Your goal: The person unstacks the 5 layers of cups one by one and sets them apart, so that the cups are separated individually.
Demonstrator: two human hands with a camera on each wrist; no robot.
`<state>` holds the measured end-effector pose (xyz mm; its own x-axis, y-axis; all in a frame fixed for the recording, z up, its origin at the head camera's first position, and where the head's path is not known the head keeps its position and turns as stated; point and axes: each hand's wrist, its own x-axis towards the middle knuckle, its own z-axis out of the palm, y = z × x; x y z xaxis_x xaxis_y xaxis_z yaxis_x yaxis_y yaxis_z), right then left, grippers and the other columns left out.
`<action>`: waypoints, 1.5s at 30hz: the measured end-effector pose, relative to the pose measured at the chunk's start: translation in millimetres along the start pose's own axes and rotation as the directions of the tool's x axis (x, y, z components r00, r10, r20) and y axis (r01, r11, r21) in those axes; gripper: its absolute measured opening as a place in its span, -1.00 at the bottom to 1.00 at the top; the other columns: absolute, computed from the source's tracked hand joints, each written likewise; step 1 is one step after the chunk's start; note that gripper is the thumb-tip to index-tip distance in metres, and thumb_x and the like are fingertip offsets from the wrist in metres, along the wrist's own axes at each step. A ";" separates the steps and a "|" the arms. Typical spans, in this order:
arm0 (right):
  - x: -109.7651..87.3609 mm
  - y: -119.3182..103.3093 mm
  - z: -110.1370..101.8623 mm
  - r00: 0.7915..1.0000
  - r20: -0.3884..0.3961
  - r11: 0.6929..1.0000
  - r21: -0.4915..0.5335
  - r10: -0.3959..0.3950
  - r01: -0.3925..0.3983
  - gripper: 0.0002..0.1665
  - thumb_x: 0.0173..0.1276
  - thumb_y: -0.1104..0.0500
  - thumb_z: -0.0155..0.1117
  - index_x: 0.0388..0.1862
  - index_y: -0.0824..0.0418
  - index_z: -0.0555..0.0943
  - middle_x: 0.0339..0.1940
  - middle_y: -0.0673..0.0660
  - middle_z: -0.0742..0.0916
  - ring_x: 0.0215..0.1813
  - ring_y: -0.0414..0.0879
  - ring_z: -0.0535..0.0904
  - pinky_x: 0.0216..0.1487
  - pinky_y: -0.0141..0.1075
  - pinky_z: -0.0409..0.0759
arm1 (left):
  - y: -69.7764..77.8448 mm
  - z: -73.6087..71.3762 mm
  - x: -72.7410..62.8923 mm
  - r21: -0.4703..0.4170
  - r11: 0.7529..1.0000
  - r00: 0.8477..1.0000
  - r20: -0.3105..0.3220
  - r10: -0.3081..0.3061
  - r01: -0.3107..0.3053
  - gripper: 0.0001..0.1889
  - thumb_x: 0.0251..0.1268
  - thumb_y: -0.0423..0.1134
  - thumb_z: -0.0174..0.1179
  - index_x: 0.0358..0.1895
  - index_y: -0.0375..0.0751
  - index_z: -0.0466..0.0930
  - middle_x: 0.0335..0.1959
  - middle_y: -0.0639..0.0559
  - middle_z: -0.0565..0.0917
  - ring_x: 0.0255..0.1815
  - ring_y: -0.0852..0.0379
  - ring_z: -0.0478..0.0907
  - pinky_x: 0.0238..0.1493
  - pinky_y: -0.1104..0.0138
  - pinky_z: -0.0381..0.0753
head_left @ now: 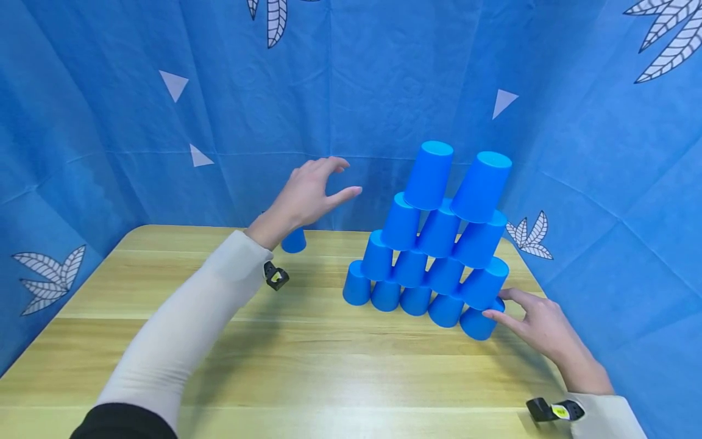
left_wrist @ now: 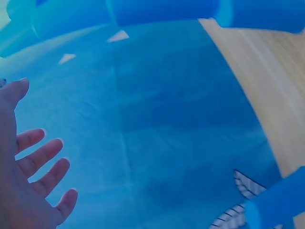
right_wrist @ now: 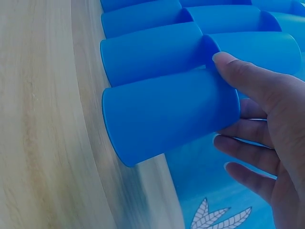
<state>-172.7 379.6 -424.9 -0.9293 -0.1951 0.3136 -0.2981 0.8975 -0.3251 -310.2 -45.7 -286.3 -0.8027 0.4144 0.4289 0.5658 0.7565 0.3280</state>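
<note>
Blue cups stand upside down in a stacked pyramid in the head view, with two cups on top, the left top cup (head_left: 429,177) and the right top cup (head_left: 482,188). My left hand (head_left: 309,192) is raised left of the stack, fingers spread and holding nothing; the left wrist view shows its fingers (left_wrist: 40,160) apart from any cup. At the stack's lower right, my right hand (head_left: 540,323) holds the end cup (right_wrist: 169,117) of the bottom row near its upper end. Its thumb lies on the near side, and its other fingers reach behind, partly hidden.
A single blue cup (head_left: 294,241) stands at the back of the wooden table (head_left: 307,378), partly hidden behind my left wrist. Blue cloth (head_left: 362,79) with leaf and triangle prints hangs behind the table and along its sides.
</note>
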 end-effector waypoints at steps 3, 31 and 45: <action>-0.5 -0.9 0.0 1.000 -0.007 1.000 -0.005 -0.008 0.008 -0.42 0.22 -0.10 0.44 0.03 0.29 0.65 -0.10 0.29 0.74 -0.65 -0.26 0.32 -0.46 -0.23 0.47 | 15.2 -6.8 3.2 0.001 0.999 0.999 0.010 0.049 -0.049 -0.31 0.32 0.31 0.07 0.36 -0.05 0.39 0.25 0.00 0.52 0.32 -0.05 0.35 0.33 -0.08 0.22; -4.4 -5.8 -0.4 1.000 -0.023 1.000 -0.026 0.000 -0.001 -0.41 0.20 -0.13 0.45 -0.01 0.30 0.67 -0.14 0.29 0.75 -0.49 -0.17 0.51 -0.39 -0.07 0.57 | 118.3 -40.0 52.1 0.281 0.928 0.965 0.160 0.208 -0.246 -0.21 0.29 0.45 -0.15 0.50 0.16 0.20 0.46 0.18 0.30 0.47 0.12 0.18 0.43 0.12 0.09; -4.0 -4.5 0.9 0.999 -0.035 1.000 -0.024 -0.005 0.004 -0.43 0.19 -0.12 0.46 -0.02 0.30 0.68 -0.16 0.30 0.76 -0.56 -0.20 0.40 -0.46 -0.21 0.49 | 129.6 -34.4 62.7 0.360 0.888 0.955 0.185 0.233 -0.287 -0.31 0.38 0.36 -0.18 0.47 0.15 0.29 0.36 0.18 0.43 0.38 0.15 0.31 0.39 0.09 0.10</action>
<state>-167.8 376.0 -425.5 -0.9197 -0.1855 0.3461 -0.2967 0.9058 -0.3027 -280.7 61.0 -187.9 -0.6692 0.6657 0.3302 0.6647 0.7349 -0.1346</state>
